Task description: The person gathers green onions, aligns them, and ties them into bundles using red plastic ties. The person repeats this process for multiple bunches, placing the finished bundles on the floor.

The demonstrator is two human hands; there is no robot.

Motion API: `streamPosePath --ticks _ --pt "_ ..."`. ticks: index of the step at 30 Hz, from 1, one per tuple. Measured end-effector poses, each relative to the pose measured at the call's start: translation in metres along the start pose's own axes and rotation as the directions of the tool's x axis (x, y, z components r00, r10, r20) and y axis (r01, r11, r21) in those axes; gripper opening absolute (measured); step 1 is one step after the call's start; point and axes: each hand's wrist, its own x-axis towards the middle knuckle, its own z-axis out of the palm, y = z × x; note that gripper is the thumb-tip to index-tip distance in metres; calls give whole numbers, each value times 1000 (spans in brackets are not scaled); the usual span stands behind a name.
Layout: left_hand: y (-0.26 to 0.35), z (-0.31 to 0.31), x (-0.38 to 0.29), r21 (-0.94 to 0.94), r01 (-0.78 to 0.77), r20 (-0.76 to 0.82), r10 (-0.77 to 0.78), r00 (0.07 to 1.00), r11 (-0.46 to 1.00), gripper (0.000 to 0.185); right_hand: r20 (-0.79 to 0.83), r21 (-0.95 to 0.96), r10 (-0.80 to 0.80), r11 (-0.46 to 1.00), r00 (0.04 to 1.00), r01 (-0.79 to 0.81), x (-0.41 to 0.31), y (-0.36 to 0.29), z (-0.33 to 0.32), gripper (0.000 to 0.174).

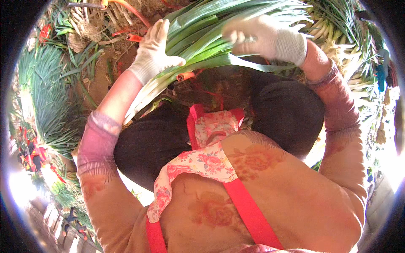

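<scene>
A large bunch of green onions (199, 41) lies across the area before my lap, white stalks at the lower left, green leaves at the upper right. My left hand (155, 50), in a white knit glove, rests against the stalk side of the bunch with its fingers extended and the thumb apart. Over the leaves is my right hand (253, 38), gloved too and blurred; whether its fingers hold any leaves cannot be told. An orange tube-like piece (185, 76) with a dark end lies just under the bunch, and another orange piece (134, 38) is beside my left hand.
More green onions lie in heaps at the left (47, 91) and at the upper right (338, 28). Rooty stalks (85, 25) lie at the upper left near an orange strip (129, 11). My dark-clothed knees (288, 110) flank the space below the bunch.
</scene>
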Motion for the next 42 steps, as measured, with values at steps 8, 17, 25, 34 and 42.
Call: streamPosePath --ticks 8,17,25,34,42 --pt "47 26 14 323 135 173 -199 965 937 164 406 502 31 827 913 -252 -59 132 162 44" --pt "41 41 12 178 87 -7 -87 996 980 158 -489 494 168 862 856 113 -35 149 112 59" --pt "35 52 14 63 66 -78 -61 995 996 151 -323 106 328 945 888 -310 24 171 107 32" --pt "8 51 31 -105 -15 -64 8 998 994 151 -332 810 454 587 827 3 -10 113 67 24" --pt "17 50 36 -150 -4 -82 -8 997 989 143 -403 903 400 29 823 428 50 180 108 18"
